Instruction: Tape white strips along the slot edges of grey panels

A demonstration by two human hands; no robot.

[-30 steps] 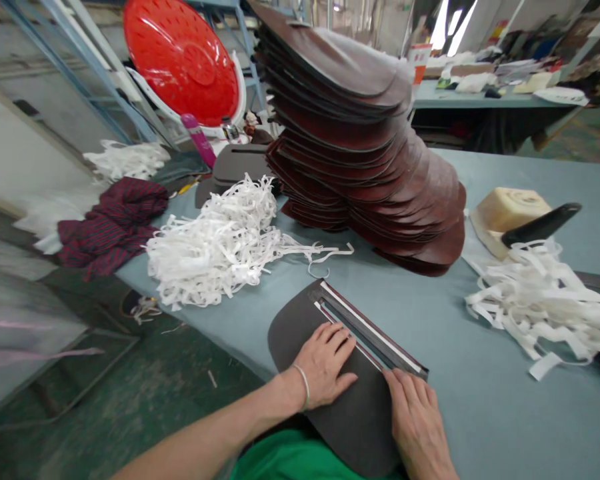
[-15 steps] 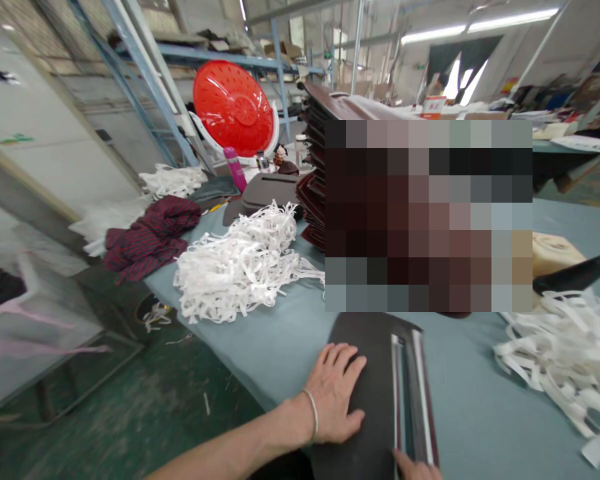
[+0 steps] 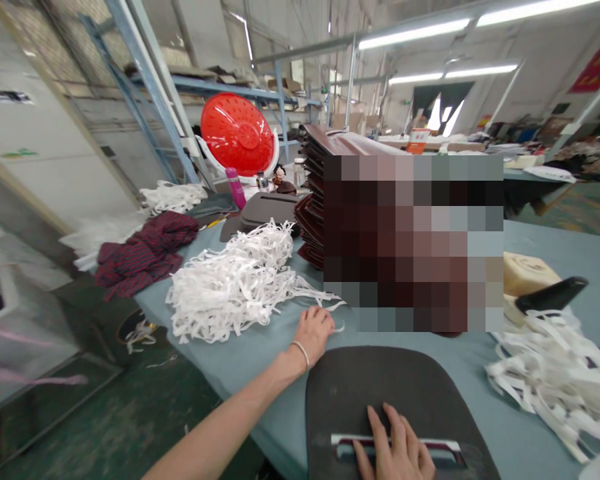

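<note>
One dark grey, round-cornered flat panel lies on the near side of the blue-grey, cloth-covered bench, its lower end out of my sight. From where I stand, the right hand rests on it with fingers spread apart, across the long slot edged with a white strip. The left hand is beyond the panel, fingers curled close together beside the loose ends of a tangled heap of narrow white strips; I cannot tell whether it has pinched one. I'd judge the step to be steadying the panel while reaching for a strip. Drawing a single one free would call for a fine grip and a gentle pull, lest the heap drag along.
</note>
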